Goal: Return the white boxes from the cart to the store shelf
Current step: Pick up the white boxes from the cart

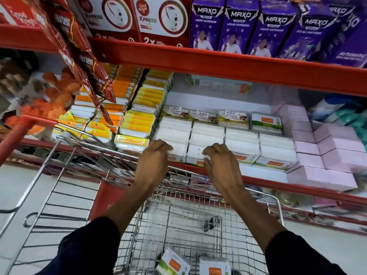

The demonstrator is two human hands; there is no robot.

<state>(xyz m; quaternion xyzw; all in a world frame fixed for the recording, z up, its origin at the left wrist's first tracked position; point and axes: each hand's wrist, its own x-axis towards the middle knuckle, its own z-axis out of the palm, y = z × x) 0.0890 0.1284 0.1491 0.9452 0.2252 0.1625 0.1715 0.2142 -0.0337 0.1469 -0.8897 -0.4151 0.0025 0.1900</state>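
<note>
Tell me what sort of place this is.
A shop aisle, most likely a supermarket: red shelves stacked with boxed goods like the purple boxes, and a wire cart below.

The cart (178, 215) stands before the store shelf (258, 178). On the shelf, stacked boxes (242, 143) sit in rows, with another stack (139, 124) to their left and more boxes (325, 155) to their right. Two boxes (173, 263) lie in the cart. Both hands (154, 157) reach over the cart to the front row.
</note>
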